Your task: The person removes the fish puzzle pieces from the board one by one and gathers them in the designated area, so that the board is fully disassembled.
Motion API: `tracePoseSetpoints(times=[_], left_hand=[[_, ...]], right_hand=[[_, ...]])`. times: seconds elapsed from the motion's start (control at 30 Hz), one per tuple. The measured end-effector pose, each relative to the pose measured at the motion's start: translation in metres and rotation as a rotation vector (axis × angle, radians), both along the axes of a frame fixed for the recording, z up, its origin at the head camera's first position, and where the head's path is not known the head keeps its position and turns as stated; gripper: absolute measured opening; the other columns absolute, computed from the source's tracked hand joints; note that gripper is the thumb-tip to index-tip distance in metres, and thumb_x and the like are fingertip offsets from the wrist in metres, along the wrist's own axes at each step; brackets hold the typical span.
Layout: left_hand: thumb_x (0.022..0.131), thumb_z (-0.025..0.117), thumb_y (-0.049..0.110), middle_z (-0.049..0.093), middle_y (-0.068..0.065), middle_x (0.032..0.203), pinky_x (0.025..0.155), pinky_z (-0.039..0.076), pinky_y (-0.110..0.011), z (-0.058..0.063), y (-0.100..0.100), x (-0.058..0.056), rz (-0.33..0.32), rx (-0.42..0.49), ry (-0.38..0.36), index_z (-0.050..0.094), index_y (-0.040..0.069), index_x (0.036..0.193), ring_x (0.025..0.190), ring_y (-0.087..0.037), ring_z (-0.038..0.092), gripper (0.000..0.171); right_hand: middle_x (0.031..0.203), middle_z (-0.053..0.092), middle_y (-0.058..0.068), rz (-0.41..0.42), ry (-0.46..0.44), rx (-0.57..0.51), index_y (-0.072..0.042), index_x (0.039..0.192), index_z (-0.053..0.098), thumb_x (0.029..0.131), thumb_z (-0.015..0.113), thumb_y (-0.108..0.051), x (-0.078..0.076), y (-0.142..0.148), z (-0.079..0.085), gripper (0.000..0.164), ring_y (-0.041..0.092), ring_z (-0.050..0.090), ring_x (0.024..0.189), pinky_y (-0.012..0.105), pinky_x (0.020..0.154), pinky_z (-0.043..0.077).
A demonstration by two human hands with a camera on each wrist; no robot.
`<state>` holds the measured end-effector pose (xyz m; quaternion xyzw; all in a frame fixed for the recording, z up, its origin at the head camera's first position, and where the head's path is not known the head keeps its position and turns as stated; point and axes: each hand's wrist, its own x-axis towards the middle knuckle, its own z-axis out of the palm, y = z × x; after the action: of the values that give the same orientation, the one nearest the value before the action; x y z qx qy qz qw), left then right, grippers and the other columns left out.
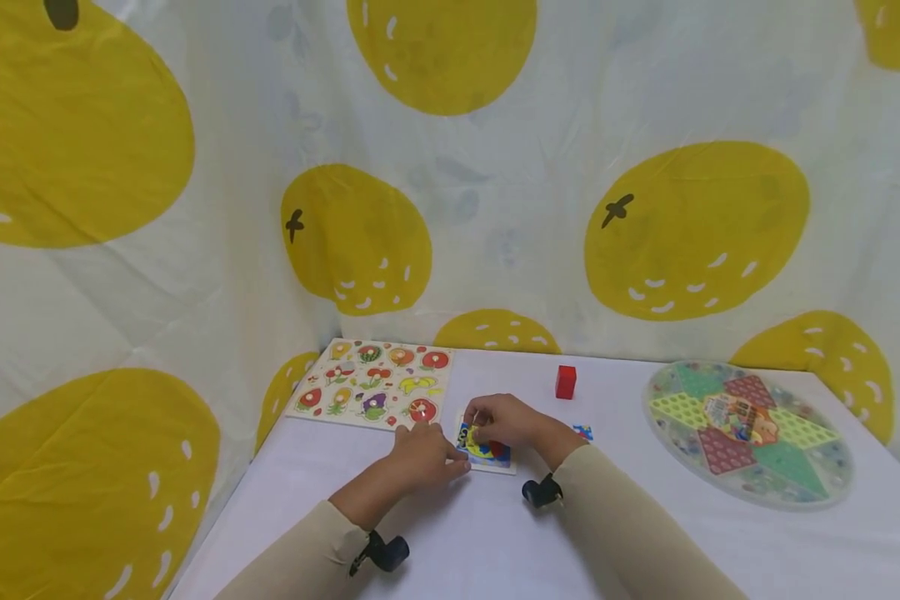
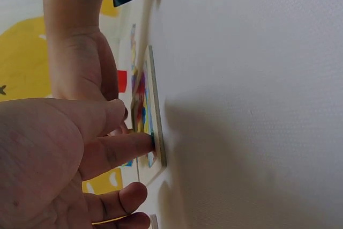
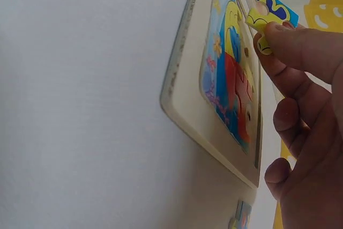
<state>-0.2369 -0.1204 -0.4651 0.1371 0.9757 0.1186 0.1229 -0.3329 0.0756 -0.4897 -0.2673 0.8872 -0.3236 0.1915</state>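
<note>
A small jigsaw puzzle board with a pale frame and a colourful picture lies flat on the table. Above it, my right hand pinches a yellow and blue puzzle piece between thumb and forefinger, tilted and off the board in the right wrist view. My left hand is at the board's left side, its fingers extended. In the left wrist view one fingertip touches the board. Another loose puzzle piece lies to the right, partly hidden behind my right forearm.
A wooden fruit peg puzzle lies at the back left. Behind the board stands a red block. On the right rests a round Chinese checkers board. A fruit-patterned curtain hangs along the table's back and left.
</note>
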Motion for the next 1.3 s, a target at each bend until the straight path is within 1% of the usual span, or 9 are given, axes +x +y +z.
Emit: tracePoseSetpoints(times=[0.13,0.3,0.43,0.57,0.7,0.8,0.93,1.13,1.3], left_hand=[[0.098,0.075,0.048,0.070,-0.012,0.127,0.098,0.037,-0.057,0.000,-0.001,-0.002,-0.005,0.021,0.008,0.086,0.029,0.115,0.121,-0.027,0.056,0.028],[0.097,0.077,0.047,0.064,-0.001,0.103,0.089,0.038,-0.050,-0.004,-0.003,-0.007,-0.020,0.059,0.042,0.087,0.026,0.111,0.104,-0.019,0.054,0.027],[0.096,0.079,0.045,0.063,0.005,0.093,0.086,0.039,-0.047,-0.005,-0.003,-0.010,-0.025,0.088,0.060,0.088,0.021,0.108,0.097,-0.014,0.053,0.028],[0.094,0.082,0.044,0.071,0.010,0.091,0.089,0.041,-0.049,-0.005,-0.001,-0.011,-0.033,0.097,0.076,0.088,0.019,0.104,0.098,-0.013,0.059,0.028],[0.093,0.083,0.044,0.076,0.013,0.087,0.091,0.041,-0.050,-0.003,0.000,-0.010,-0.025,0.112,0.069,0.089,0.019,0.100,0.099,-0.013,0.063,0.027],[0.093,0.083,0.043,0.075,0.013,0.085,0.091,0.040,-0.050,-0.002,0.002,-0.009,-0.013,0.124,0.059,0.089,0.018,0.100,0.097,-0.012,0.062,0.026],[0.094,0.083,0.042,0.073,0.013,0.086,0.090,0.040,-0.049,-0.001,0.003,-0.007,-0.011,0.128,0.083,0.089,0.019,0.099,0.094,-0.012,0.060,0.024],[0.093,0.082,0.044,0.065,0.012,0.087,0.087,0.040,-0.046,-0.005,0.009,-0.006,-0.053,0.130,0.113,0.088,0.023,0.103,0.092,-0.010,0.055,0.024],[0.093,0.083,0.044,0.063,0.009,0.092,0.087,0.041,-0.046,-0.005,0.014,-0.004,-0.064,0.130,0.117,0.088,0.024,0.104,0.095,-0.012,0.053,0.024]], right_hand=[[0.100,0.070,-0.005,-0.022,-0.012,-0.019,-0.026,0.108,0.071,0.097,0.080,-0.017,0.001,0.004,0.004,0.016,0.017,0.064,0.096,0.036,0.087,0.059],[0.098,0.070,-0.005,-0.024,-0.002,-0.039,-0.025,0.107,0.071,0.096,0.080,-0.016,-0.001,0.016,0.008,0.017,0.018,0.064,0.095,0.035,0.085,0.059],[0.096,0.069,-0.004,-0.027,0.024,-0.040,-0.023,0.106,0.071,0.095,0.080,-0.013,-0.001,0.031,0.012,0.017,0.019,0.062,0.095,0.035,0.083,0.056],[0.093,0.067,-0.003,-0.040,0.006,-0.014,-0.023,0.105,0.071,0.094,0.080,-0.012,0.002,0.047,0.019,0.017,0.020,0.061,0.093,0.035,0.080,0.055],[0.091,0.067,-0.001,-0.057,-0.019,0.045,-0.022,0.104,0.071,0.091,0.083,-0.012,0.006,0.063,0.023,0.020,0.020,0.061,0.091,0.033,0.079,0.056],[0.092,0.067,-0.002,-0.075,-0.035,0.102,-0.024,0.103,0.071,0.089,0.087,-0.015,0.008,0.072,0.021,0.023,0.019,0.062,0.092,0.032,0.080,0.058],[0.092,0.068,-0.004,-0.089,-0.012,0.146,-0.026,0.099,0.071,0.087,0.089,-0.018,0.009,0.077,0.018,0.024,0.018,0.062,0.092,0.033,0.080,0.058],[0.087,0.067,-0.006,-0.084,0.049,0.191,-0.029,0.094,0.071,0.088,0.089,-0.021,0.009,0.080,0.008,0.020,0.017,0.062,0.088,0.033,0.079,0.057],[0.087,0.066,-0.007,-0.087,0.073,0.218,-0.029,0.095,0.071,0.087,0.090,-0.021,0.011,0.081,0.008,0.022,0.016,0.061,0.088,0.034,0.079,0.057]])
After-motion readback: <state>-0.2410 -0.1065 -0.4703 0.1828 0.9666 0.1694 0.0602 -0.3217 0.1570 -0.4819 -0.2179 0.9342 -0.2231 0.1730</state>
